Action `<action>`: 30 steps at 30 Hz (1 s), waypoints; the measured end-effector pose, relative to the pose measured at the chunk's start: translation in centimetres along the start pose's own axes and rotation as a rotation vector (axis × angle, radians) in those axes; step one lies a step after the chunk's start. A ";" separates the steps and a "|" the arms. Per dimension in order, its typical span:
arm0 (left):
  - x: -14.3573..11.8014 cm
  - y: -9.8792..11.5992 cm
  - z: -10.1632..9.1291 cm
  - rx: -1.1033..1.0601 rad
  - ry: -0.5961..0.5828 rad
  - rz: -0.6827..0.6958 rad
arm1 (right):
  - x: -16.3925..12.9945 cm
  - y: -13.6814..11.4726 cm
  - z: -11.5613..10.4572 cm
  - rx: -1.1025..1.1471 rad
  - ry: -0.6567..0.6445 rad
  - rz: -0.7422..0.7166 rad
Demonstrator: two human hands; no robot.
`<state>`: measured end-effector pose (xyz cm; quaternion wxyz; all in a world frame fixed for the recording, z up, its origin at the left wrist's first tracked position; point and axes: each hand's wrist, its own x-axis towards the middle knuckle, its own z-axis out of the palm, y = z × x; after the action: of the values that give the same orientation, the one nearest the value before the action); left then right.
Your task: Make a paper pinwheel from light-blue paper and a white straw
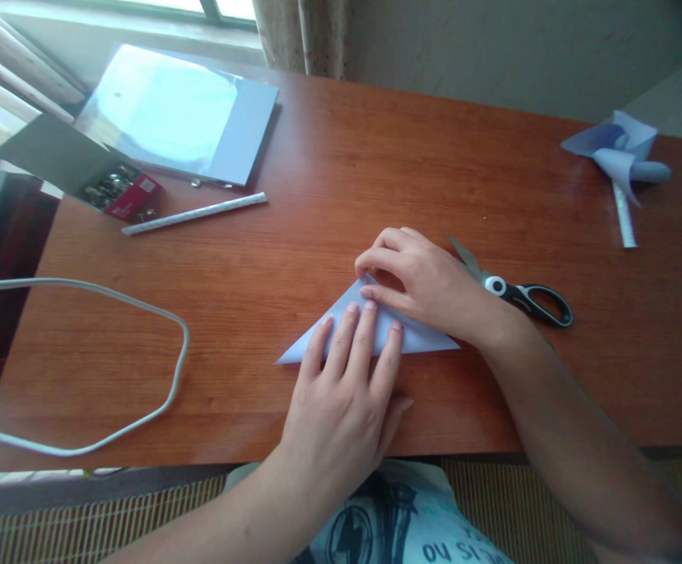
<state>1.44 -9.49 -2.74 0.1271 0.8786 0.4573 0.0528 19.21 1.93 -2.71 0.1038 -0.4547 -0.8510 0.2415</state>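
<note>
A sheet of white paper, folded into a triangle, lies on the wooden table with its long edge toward me. My left hand rests flat on it, fingers spread, pressing near its middle. At the far corner of the triangle, the thumb and bent fingers of my right hand pinch the paper's tip. Just beyond my right wrist lie scissors with black and white handles, partly covered by the arm.
A paper pinwheel on a rolled stick lies at the back right. Back left are a shiny flat folder, an opened box of small metal pieces and a rolled paper stick. A white cable loops over the left side.
</note>
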 end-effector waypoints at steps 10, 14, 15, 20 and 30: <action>0.0 0.1 0.0 0.003 0.005 -0.008 | 0.2 0.1 0.1 -0.003 0.004 0.002; 0.0 0.1 0.1 -0.001 0.006 -0.009 | 0.1 0.1 0.1 -0.002 0.000 0.004; 0.0 0.1 0.2 -0.001 0.005 -0.009 | 0.1 0.1 0.1 -0.002 -0.001 0.004; 0.0 0.1 0.2 0.013 0.010 -0.002 | 0.1 0.0 0.2 0.017 0.024 0.001; 0.1 0.4 0.4 0.031 -0.005 -0.006 | -3.3 -1.9 -1.4 -0.068 0.390 0.043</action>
<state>1.90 -9.64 -3.01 0.1150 0.8792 0.4604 0.0430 20.24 -1.23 -0.38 0.2461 -0.5140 -0.8126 0.1220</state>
